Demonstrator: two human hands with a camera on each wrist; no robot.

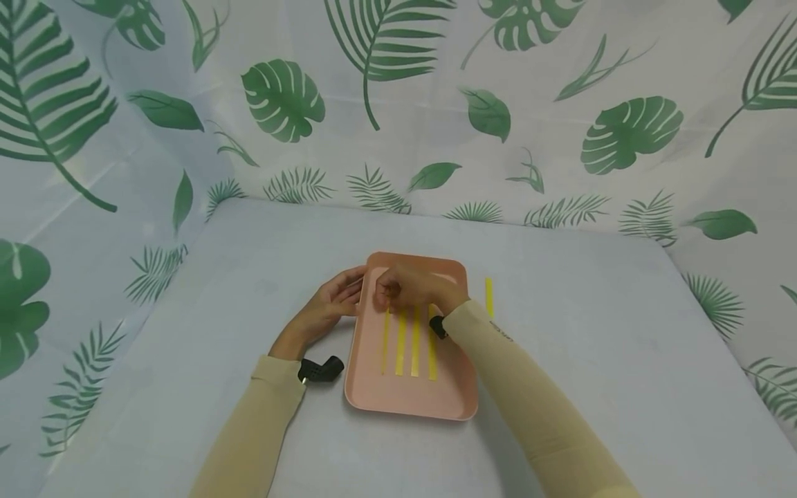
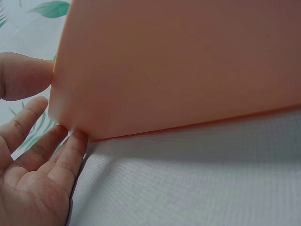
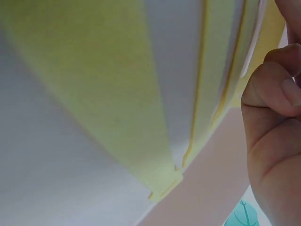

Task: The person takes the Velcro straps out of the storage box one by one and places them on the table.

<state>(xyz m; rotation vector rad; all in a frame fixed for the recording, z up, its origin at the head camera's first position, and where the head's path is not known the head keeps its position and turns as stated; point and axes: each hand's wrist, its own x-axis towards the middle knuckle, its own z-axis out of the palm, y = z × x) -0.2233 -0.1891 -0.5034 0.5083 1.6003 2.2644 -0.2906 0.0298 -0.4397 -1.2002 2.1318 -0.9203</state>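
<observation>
A pink tray (image 1: 411, 404) lies on the table, with several narrow yellow strips (image 1: 416, 346) lengthwise in it. At the tray's upper left side, my left hand (image 1: 326, 304) touches the outer wall with thumb and fingertips, its fingers fairly straight. Over the upper part of the tray is my right hand (image 1: 407, 287), fingers curled, pinching the upper end of the leftmost strip (image 1: 385, 346); the contact itself is mostly hidden. The right wrist view shows the curled right hand (image 3: 273, 117) beside yellow strips (image 3: 108, 94) in close-up.
Another yellow strip (image 1: 488, 294) lies on the white tabletop (image 1: 591, 346) right of the tray, partly behind the right forearm. A leaf-printed cloth (image 1: 398, 104) hangs at the back and sides. Each wrist bears a black camera (image 1: 320, 369).
</observation>
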